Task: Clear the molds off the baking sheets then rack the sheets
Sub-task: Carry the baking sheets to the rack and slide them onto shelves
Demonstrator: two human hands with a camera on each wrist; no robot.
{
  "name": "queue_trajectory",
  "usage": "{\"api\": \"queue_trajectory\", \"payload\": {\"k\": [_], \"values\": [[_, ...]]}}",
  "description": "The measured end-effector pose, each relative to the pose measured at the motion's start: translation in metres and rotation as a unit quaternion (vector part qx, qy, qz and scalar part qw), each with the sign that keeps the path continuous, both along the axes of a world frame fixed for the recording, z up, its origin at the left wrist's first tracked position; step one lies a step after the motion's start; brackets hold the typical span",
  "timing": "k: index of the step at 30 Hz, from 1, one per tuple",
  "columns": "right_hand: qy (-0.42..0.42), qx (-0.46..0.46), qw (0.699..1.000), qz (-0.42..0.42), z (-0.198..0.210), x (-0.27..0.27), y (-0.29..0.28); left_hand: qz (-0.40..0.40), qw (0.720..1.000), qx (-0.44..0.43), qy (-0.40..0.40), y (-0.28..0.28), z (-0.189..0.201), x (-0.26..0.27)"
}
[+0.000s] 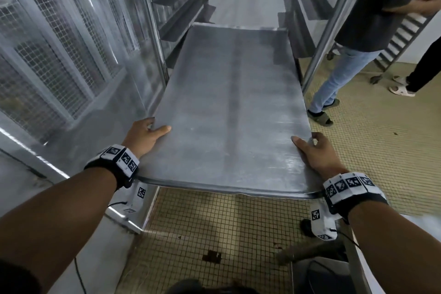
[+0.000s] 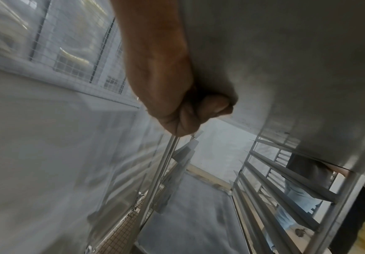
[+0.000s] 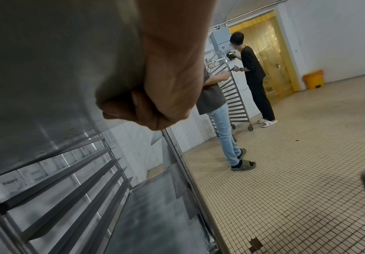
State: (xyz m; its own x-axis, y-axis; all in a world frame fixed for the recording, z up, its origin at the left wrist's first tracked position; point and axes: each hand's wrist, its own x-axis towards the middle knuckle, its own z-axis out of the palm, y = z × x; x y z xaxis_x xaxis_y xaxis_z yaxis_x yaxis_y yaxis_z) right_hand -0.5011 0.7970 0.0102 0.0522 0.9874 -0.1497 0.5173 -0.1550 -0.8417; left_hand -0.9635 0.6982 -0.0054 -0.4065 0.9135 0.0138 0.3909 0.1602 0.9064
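- Beige tiled floor (image 1: 214, 222) lies under a metal rack (image 1: 152, 31) with angled side rails.
- Your left hand (image 1: 143, 137) grips the near left edge of the baking sheet (image 1: 229, 114), thumb on top, fingers curled beneath.
- Your right hand (image 1: 315, 153) grips the near right edge likewise.
- Baking sheet sits level, far end between the rack uprights.
- Two people stand at right beside another rack (image 3: 235, 96).

— What carries the baking sheet (image 1: 229, 112)?
— The rack (image 1: 152, 26): its far end sits between the uprights, over the angled side rails.
— And below?
— A floor (image 1: 214, 222) of small beige tiles, with a dark broken patch (image 1: 212, 256) near us and a second wheeled rack (image 3: 235, 96) far right.
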Motion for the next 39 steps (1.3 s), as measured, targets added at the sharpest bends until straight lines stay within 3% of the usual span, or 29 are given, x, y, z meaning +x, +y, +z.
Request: {"api": "queue_trajectory", "payload": {"k": [22, 30, 39], "values": [[0.009, 0.003, 1.000, -0.029, 0.023, -0.046, 0.103, -0.044, 0.997, 0.009, -0.069, 0.140, 0.009, -0.052], [0.000, 0.009, 1.000, -0.021, 0.042, -0.066, 0.128, -0.054, 0.997, -0.004, -0.056, 0.177, 0.024, -0.061], [-0.032, -0.006, 0.999, -0.035, 0.027, -0.065, 0.153, -0.055, 0.998, -0.016, -0.006, 0.187, 0.035, -0.059]]}}
